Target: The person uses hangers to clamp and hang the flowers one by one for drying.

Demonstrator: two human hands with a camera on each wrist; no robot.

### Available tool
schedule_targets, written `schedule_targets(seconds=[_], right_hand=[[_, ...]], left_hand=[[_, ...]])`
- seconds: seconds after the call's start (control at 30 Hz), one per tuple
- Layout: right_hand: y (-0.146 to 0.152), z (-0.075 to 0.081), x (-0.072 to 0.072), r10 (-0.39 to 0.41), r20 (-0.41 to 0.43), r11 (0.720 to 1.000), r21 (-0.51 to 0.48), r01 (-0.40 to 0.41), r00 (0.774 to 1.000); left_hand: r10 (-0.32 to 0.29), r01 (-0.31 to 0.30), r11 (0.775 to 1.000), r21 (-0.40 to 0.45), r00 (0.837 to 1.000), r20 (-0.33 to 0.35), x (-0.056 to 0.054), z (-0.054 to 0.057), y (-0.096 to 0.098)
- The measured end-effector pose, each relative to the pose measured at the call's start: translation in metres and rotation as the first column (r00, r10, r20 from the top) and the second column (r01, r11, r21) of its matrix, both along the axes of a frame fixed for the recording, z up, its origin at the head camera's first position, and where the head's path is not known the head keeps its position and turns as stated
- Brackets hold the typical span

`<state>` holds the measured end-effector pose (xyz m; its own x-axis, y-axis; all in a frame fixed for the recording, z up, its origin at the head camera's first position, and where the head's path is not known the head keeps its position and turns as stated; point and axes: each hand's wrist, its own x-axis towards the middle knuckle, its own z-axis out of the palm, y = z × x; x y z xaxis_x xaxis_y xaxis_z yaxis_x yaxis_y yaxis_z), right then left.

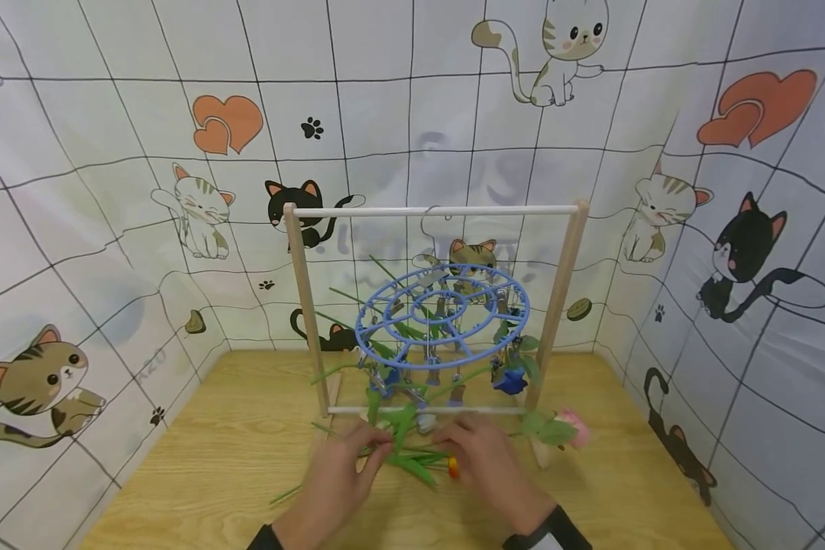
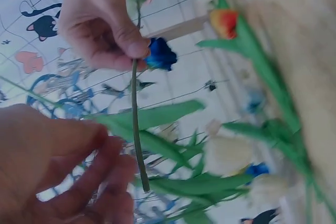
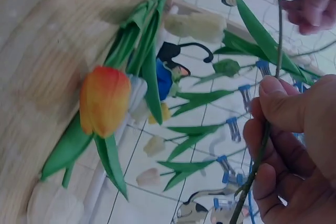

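My right hand [image 1: 484,462] pinches the thin green stem [image 3: 280,35] of a pink rose [image 1: 574,428] between thumb and fingers. The rose's bloom points out to the right; the stem's bare end reaches toward my left hand [image 1: 340,470]. That left hand hovers beside the stem end with loosely bent fingers, apparently holding nothing. An orange tulip [image 3: 105,100] and a white tulip [image 3: 55,203] lie on the table below the hands. Behind them hangs a round blue clip hanger [image 1: 447,366], with several flowers clipped head down, including a blue rose [image 1: 510,380].
A stand with wooden posts [image 1: 559,298] and a white top bar [image 1: 371,211] carries the hanger on its hook. Leaves and cut stems [image 1: 285,495] lie on the wooden table [image 1: 199,458]. Cat-print sheeting [image 1: 378,114] encloses the back and sides.
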<state>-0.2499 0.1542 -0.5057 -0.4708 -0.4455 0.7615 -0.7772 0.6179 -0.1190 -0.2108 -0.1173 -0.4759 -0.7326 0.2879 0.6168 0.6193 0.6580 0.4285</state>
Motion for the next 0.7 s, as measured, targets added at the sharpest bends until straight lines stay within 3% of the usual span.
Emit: schedule_targets(seconds=[0.1, 0.2, 0.43, 0.57, 0.7], right_hand=[[0.007, 0.005, 0.001, -0.025, -0.002, 0.999, -0.037, 0.025, 1.0], [0.014, 0.012, 0.004, -0.066, -0.011, 0.995, -0.078, 0.065, 0.998], [0.033, 0.029, 0.011, -0.079, -0.011, 0.981, -0.179, 0.076, 0.997], [0.043, 0.035, 0.014, -0.058, 0.011, 0.971, -0.231, 0.059, 0.998], [0.051, 0.043, 0.016, -0.028, 0.009, 0.963, -0.268, 0.03, 1.0]], left_hand=[[0.021, -0.023, 1.0, -0.004, 0.975, -0.221, 0.0, 0.013, 0.0], [0.005, -0.016, 0.999, -0.031, 0.946, -0.324, -0.003, 0.029, -0.003], [0.018, -0.046, 0.997, -0.066, 0.927, -0.375, -0.02, 0.056, -0.006], [0.002, -0.044, 0.994, -0.105, 0.929, -0.371, -0.029, 0.058, -0.005], [-0.027, -0.006, 0.996, -0.09, 0.93, -0.366, -0.036, 0.056, -0.006]])
